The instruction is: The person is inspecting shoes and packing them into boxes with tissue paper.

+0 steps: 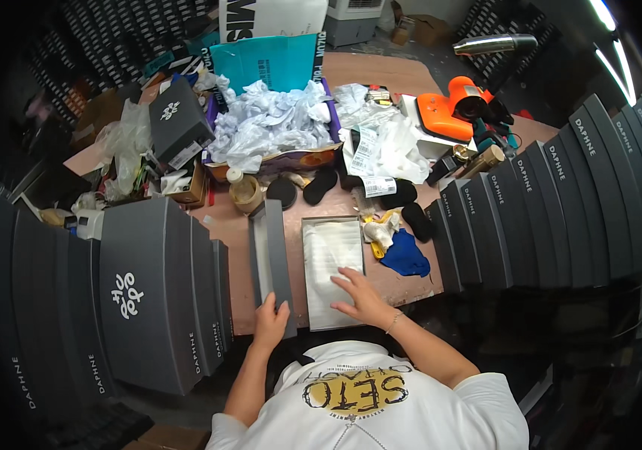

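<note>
My left hand [270,322] is closed on the near end of a dark grey shoebox lid [283,270], which stands tilted on its long side with its pale inside partly showing. To the right of it lies the open shoebox [304,259], lined with white tissue paper [332,251] that hides whatever is beneath. Over the near right part of the paper, my right hand [362,300] is spread with its fingers apart, seemingly touching the paper and gripping nothing.
Stacks of grey shoeboxes wall in the table on the left [156,292] and right [538,202]. Behind are a carton of crumpled paper [272,124], a jar [244,189], black sponge-like pads [319,185] and an orange device [445,116]. A blue cloth [406,255] lies beside the open box.
</note>
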Tool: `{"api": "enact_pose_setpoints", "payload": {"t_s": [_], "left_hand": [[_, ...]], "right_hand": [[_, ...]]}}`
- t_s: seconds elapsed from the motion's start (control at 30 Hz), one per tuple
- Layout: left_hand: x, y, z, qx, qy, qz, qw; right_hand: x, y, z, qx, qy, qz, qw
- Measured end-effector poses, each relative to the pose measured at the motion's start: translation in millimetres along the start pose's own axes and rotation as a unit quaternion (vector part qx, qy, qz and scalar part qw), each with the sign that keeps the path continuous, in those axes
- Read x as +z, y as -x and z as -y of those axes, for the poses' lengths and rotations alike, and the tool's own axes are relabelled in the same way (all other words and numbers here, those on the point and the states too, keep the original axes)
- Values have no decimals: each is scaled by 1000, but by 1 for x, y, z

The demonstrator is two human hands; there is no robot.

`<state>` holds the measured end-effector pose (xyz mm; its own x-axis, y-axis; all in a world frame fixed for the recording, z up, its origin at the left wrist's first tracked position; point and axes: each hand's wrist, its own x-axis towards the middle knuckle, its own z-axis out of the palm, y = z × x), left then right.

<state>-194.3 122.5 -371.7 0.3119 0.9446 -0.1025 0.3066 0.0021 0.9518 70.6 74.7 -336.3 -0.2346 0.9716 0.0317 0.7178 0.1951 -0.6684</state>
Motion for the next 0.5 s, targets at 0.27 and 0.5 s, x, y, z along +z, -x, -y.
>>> {"api": "enact_pose_setpoints", "payload": {"t_s": [0.27, 0.5], "left_hand": [[34, 9, -23, -90, 268, 143, 949], [63, -21, 25, -128, 189, 65, 971]], "right_hand": [[-40, 15, 9, 298, -288, -113, 903], [30, 24, -47, 344, -139, -120, 921]]}}
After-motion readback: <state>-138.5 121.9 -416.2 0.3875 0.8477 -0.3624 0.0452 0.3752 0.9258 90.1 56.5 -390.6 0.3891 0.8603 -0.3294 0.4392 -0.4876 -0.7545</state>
